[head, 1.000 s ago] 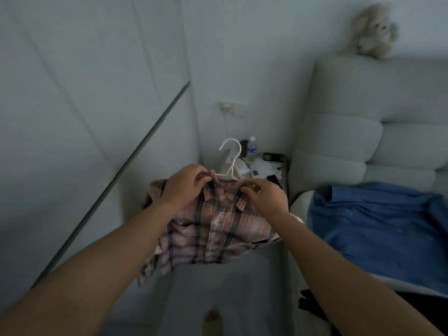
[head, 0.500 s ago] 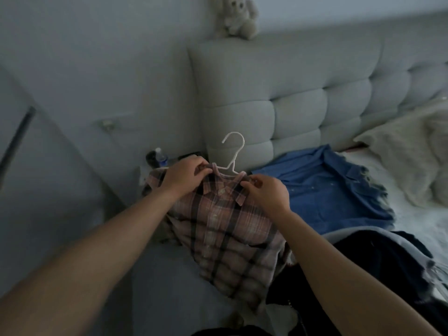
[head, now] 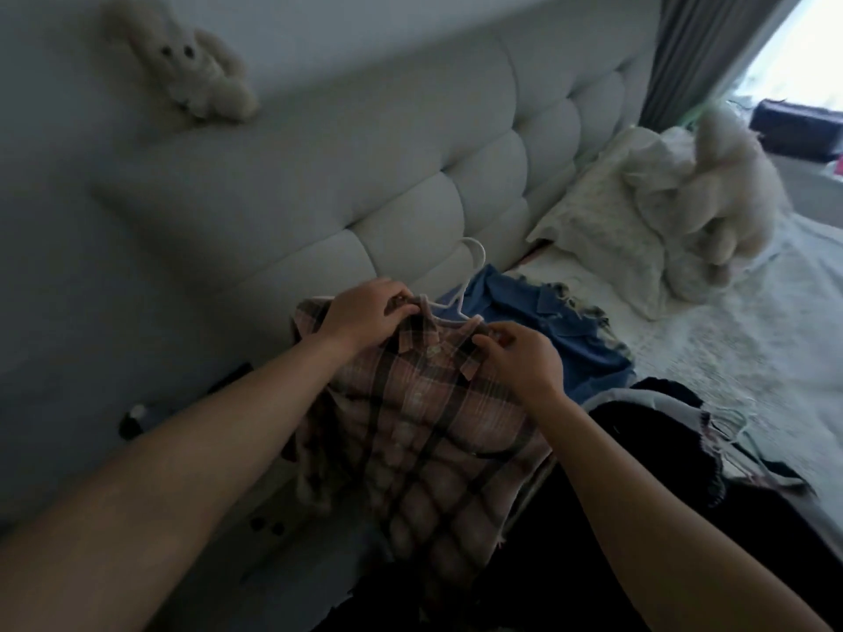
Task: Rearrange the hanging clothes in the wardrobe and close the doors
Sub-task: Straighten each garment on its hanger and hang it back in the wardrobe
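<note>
A pink plaid shirt (head: pixel 424 431) hangs on a white hanger (head: pixel 465 285) in front of me, above the bed's edge. My left hand (head: pixel 365 314) grips the shirt's left shoulder at the collar. The right side of the collar is pinched by my right hand (head: pixel 520 358). The hanger's hook sticks up between my hands. A blue shirt (head: pixel 552 330) lies flat on the bed just behind the plaid one. No wardrobe shows in this view.
A padded grey headboard (head: pixel 365 175) runs across the back with a plush toy (head: pixel 191 70) on top. Pillows and a fluffy white toy (head: pixel 711 189) lie at the right. Dark clothing (head: pixel 638 472) with another hanger is heaped on the bed at the lower right.
My view has swung right, from the wardrobe door and bedside table to the bed. Both hands kept hold of the plaid shirt and carried it over the bed.
</note>
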